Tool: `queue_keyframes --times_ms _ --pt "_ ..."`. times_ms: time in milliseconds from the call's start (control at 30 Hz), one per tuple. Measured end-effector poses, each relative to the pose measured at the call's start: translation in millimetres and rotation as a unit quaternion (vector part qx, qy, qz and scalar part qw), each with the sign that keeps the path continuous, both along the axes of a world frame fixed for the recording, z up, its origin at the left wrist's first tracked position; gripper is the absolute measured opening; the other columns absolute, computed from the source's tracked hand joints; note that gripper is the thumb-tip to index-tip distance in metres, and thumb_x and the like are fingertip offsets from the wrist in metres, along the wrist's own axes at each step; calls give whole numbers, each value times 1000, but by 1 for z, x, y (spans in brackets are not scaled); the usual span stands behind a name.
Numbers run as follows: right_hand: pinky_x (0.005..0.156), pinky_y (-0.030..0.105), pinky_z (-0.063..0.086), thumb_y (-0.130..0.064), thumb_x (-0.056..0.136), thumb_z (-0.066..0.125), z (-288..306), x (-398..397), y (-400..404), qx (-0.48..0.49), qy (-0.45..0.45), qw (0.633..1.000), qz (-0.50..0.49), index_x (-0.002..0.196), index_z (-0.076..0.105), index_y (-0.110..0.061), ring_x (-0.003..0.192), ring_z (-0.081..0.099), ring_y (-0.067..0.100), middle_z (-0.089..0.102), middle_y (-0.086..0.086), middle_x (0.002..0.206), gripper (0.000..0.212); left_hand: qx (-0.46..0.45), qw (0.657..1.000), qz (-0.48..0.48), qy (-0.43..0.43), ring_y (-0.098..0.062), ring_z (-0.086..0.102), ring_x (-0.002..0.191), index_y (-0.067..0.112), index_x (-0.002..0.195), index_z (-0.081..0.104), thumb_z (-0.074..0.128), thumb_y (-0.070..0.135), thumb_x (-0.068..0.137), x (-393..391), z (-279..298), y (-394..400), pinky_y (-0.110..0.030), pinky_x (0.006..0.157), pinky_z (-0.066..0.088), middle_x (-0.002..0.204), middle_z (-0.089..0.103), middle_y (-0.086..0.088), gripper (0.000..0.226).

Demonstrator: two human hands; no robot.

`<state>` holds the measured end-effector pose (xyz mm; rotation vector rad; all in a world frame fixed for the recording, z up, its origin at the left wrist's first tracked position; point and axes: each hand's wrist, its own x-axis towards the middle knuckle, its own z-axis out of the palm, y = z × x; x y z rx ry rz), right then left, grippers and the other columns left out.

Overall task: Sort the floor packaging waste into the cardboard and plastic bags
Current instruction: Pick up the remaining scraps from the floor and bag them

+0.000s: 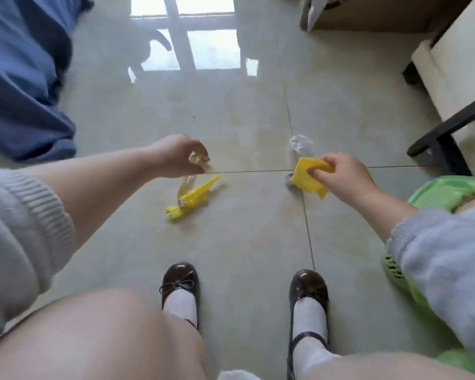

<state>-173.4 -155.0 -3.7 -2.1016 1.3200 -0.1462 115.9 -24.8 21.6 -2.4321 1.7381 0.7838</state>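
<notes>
Left hand (177,154): pinching a crumpled clear wrapper (199,158). Right hand (340,174): gripping a yellow foam net (309,178). Second yellow net (192,197): lying on the floor (244,229) at the left hand's 6 o'clock.

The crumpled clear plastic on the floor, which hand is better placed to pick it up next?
Right, probably: the right hand sits just beside the clear plastic, though its fingers grip a yellow foam sheet. The left hand is farther away.

Yellow ribbed mesh (310,178) and yellow mesh strip (194,197); beige glossy floor (244,237) with thin dark grout lines; green bag (447,190); blue cloth (22,78); brown shoes (179,278), white socks (181,304); grey ribbed sleeves (25,215).
</notes>
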Motion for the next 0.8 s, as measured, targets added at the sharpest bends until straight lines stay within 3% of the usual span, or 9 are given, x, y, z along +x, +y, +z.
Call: queue_keyframes --times_ms 100,167,233,333,467,533,667,800 --pt "66 28 32 -29 83 64 -37 21 -19 9 72 997 29 83 66 -13 93 58 29 59 8 86 16 41 999 35 8 -29 51 117 20 124 57 67 31 82 23 -45 8 -31 90 42 123 56 -11 45" --pt "77 31 38 -29 84 65 -59 30 -30 13 112 992 48 96 68 -11 111 55 29 62 10 111 22 65 996 56 22 -29 50 119 22 127 54 68 32 81 31 -76 8 -34 95 43 128 52 -10 50" --pt "94 29 37 -31 84 65 -79 35 -39 17 149 986 69 109 66 -11 126 46 24 51 6 136 32 82 994 72 29 -28 45 123 22 133 48 69 31 80 35 -103 8 -33 99 40 136 44 -9 58" --pt "105 33 33 -34 82 66 -108 38 -52 24 191 976 106 114 66 -19 134 37 23 37 4 148 35 109 990 87 25 -30 30 136 25 143 33 73 30 77 35 -140 12 -36 107 32 152 23 -7 77" --pt "107 35 32 -32 80 68 -139 40 -67 16 230 960 159 105 68 -23 137 31 27 32 3 150 26 145 987 66 5 -32 3 145 32 147 18 76 32 73 34 -177 14 -44 116 22 157 -2 -10 94" --pt "104 35 35 -29 79 69 -150 45 -73 25 234 957 169 101 69 -24 136 31 27 32 1 150 22 154 986 70 7 -32 1 145 34 147 17 76 32 73 33 -189 14 -45 116 21 157 -6 -10 95" --pt "93 35 44 -23 79 68 -171 53 -77 11 242 947 210 94 68 -24 127 39 26 39 0 143 15 120 991 54 -15 -32 10 144 38 142 24 72 35 76 36 -209 13 -46 112 29 157 1 -6 82" --pt "82 37 47 -13 78 64 -184 57 -77 -37 206 956 205 94 65 -21 110 44 25 49 2 115 17 58 997 43 -14 -31 21 137 29 131 43 74 28 74 43 -212 11 -44 106 35 151 23 -4 64"
